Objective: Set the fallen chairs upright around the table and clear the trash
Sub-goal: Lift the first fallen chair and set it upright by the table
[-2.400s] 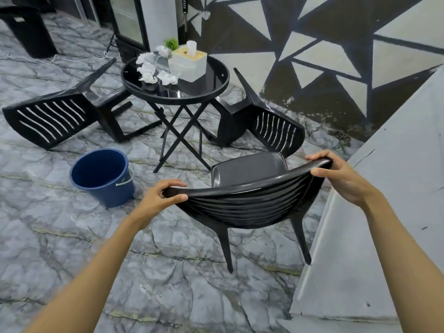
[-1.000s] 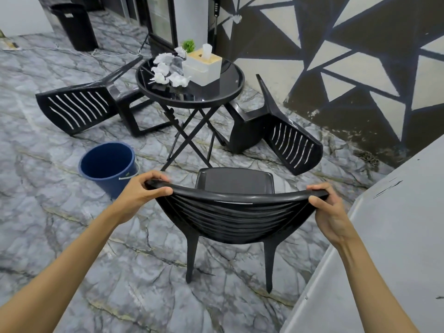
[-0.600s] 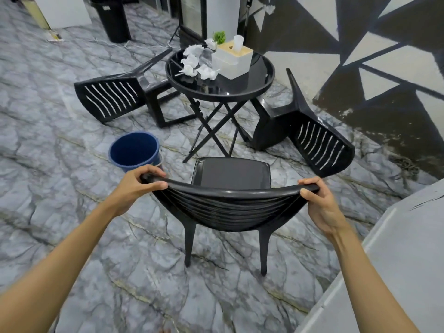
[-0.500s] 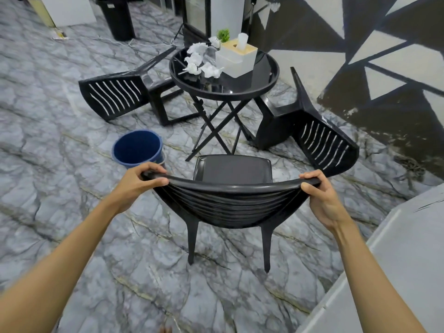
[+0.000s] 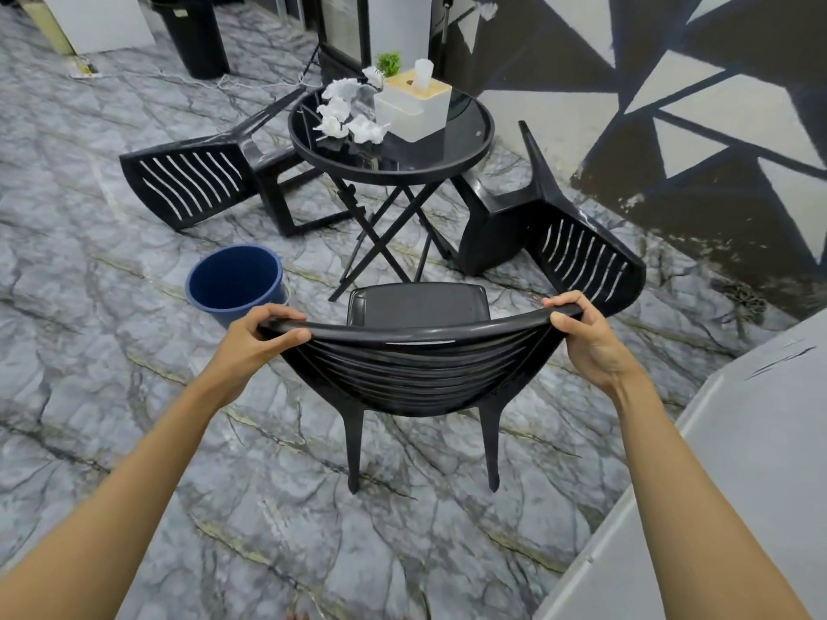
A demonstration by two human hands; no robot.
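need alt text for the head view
The left hand and right hand grip the back of an upright chair facing a round table. A tipped chair lies left of the table, a second tipped chair right; a blue bucket stands nearby.

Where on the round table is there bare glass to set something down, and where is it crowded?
Bare glass runs along the near edge and right side of the round table, in front of and right of the white tissue box. The left part is crowded: crumpled white tissues pile against the box, with a small green plant behind them.
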